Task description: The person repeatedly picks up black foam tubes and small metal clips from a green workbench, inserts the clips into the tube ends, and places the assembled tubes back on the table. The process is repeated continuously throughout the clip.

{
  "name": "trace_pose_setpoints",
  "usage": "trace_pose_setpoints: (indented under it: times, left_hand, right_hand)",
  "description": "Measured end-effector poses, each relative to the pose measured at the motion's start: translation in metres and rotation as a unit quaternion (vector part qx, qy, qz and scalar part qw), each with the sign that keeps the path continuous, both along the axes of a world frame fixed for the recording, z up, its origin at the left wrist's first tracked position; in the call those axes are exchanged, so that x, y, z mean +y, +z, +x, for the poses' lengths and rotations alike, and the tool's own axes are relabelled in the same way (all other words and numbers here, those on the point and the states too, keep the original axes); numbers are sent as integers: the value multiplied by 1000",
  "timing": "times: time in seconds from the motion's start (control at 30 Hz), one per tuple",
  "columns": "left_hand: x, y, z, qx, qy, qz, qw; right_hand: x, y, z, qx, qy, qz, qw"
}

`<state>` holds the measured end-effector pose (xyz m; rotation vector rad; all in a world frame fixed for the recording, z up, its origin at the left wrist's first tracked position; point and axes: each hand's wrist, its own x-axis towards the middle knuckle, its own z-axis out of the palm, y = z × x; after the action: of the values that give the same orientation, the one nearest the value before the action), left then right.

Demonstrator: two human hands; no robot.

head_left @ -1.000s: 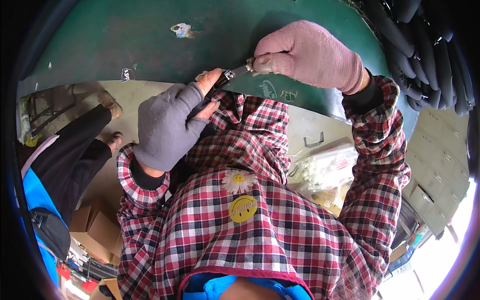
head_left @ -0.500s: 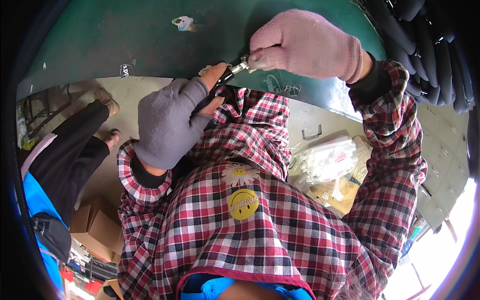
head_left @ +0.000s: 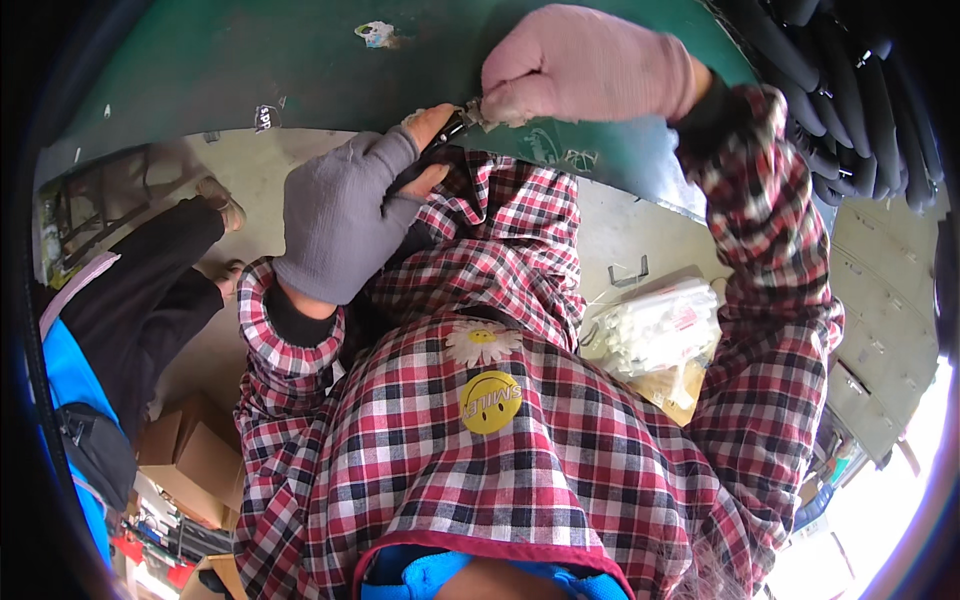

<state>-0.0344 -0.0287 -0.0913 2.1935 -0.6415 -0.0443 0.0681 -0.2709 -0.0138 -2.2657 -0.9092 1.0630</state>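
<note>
Gripping a black rod (head_left: 449, 132) near its lower end, the left hand (head_left: 350, 215) wears a grey glove with bare fingertips; the right hand (head_left: 580, 70), in a pink glove, is closed at the metal tip (head_left: 472, 110). The rod sits between the two hands, over the near edge of the green tabletop (head_left: 250, 60). Its long axis runs aslant, the tip pointing right and away from the plaid smock (head_left: 470, 400). Past the right arm, on the floor, a clear bag (head_left: 655, 330) holds white pieces. A carton (head_left: 195, 460) stands at the far left, its contents unclear from here, near a co-worker in dark trousers (head_left: 150, 290). Black padded tubes (head_left: 870, 110) crowd the right corner.
</note>
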Motion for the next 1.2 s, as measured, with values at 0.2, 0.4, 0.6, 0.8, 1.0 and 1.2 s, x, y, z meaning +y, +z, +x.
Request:
trace_pose_setpoints:
  times: [0.2, 0.4, 0.6, 0.8, 1.0, 1.2]
  left_hand:
    - [11, -1, 8, 18, -6, 19, 1000]
    - [90, 39, 1, 179, 2, -36, 983]
    - [234, 134, -38, 343, 66, -217, 911]
    - [343, 194, 80, 588, -331, -297, 676]
    - [209, 166, 121, 86, 32, -430, 898]
    - [110, 97, 144, 55, 132, -285, 948]
  right_hand:
    - [-11, 0, 18, 97, -44, -46, 993]
    - [-74, -12, -29, -448, -228, -112, 857]
    - [32, -38, -93, -402, -275, 259, 834]
    - [130, -52, -162, -314, -46, 198, 927]
    - [50, -5, -131, -379, -166, 74, 907]
    - [-62, 149, -40, -564, -308, 73, 763]
